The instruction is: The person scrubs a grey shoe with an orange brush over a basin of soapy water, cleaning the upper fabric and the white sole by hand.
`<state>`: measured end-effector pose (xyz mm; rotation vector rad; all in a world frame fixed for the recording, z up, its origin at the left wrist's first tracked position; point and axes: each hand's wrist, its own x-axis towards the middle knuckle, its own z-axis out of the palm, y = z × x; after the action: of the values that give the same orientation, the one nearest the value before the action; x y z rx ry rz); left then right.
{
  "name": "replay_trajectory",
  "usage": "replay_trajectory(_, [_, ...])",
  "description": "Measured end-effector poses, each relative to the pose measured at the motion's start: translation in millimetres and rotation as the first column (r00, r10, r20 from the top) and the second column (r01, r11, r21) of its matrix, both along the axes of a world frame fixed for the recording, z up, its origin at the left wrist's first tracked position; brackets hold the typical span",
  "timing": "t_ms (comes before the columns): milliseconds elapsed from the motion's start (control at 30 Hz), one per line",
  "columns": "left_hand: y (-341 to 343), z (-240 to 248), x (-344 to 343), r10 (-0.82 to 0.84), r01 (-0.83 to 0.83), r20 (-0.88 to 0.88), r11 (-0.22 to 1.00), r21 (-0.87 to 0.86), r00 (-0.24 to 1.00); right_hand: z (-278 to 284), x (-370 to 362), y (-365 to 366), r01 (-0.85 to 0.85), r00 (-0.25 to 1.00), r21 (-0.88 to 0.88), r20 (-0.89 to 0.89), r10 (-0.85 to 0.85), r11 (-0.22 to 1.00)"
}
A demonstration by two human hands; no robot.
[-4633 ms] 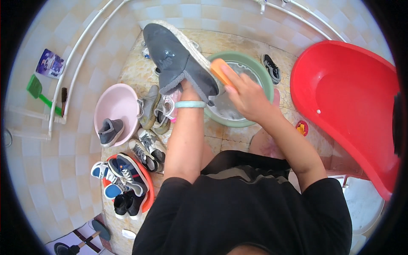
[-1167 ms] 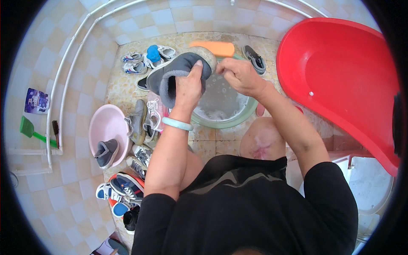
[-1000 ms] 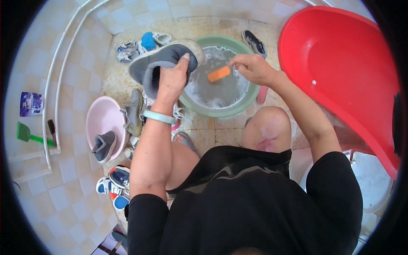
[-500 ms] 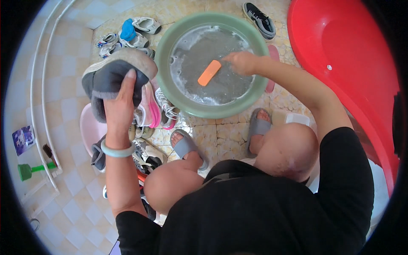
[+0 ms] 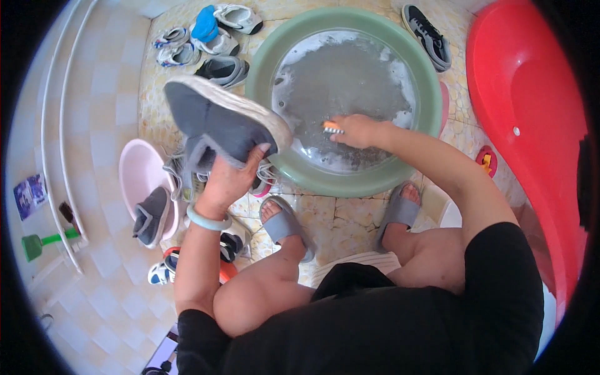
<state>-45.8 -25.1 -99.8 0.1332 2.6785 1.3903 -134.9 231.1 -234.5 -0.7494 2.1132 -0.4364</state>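
My left hand (image 5: 230,182) grips a grey ankle boot (image 5: 215,122) with a fuzzy lining and a pale sole. The boot is tilted, its pale sole edge up and its opening toward my wrist, beside the left rim of a green basin (image 5: 265,144). Over the basin's murky, sudsy water (image 5: 350,81), my right hand (image 5: 359,131) is closed around an orange scrub brush (image 5: 332,126). Only the brush's end and some pale bristles show past my fingers.
A pink basin (image 5: 128,172) with another grey boot (image 5: 151,215) stands at left. White sneakers (image 5: 237,17) and a grey shoe (image 5: 224,70) lie far left; a black-grey sneaker (image 5: 427,36) is far right. A red tub (image 5: 531,94) fills the right side.
The orange brush floated on the water before; my right hand now has hold of it. My left hand has turned the boot and brought it right, nearer the green basin. The view has shifted.
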Motion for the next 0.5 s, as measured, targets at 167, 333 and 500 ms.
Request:
replay_trajectory(167, [-17, -35, 19, -0.005, -0.023, 0.319, 0.996, 0.086, 0.948, 4, -4, 12, 0.474, 0.793, -0.043, 0.455, -0.405, 0.88])
replay_trajectory(333, [-22, -49, 38, 0.228, -0.455, 0.463, 0.757, 0.469, 0.857, 23, 6, -4, 0.583, 0.76, -0.145, 0.446, -0.473, 0.799])
replay_trajectory(500, [-20, -51, 36, 0.299, -0.479, 0.415, 0.756, 0.447, 0.859, 48, 2, -43, 0.663, 0.739, -0.342, 0.444, -0.507, 0.666])
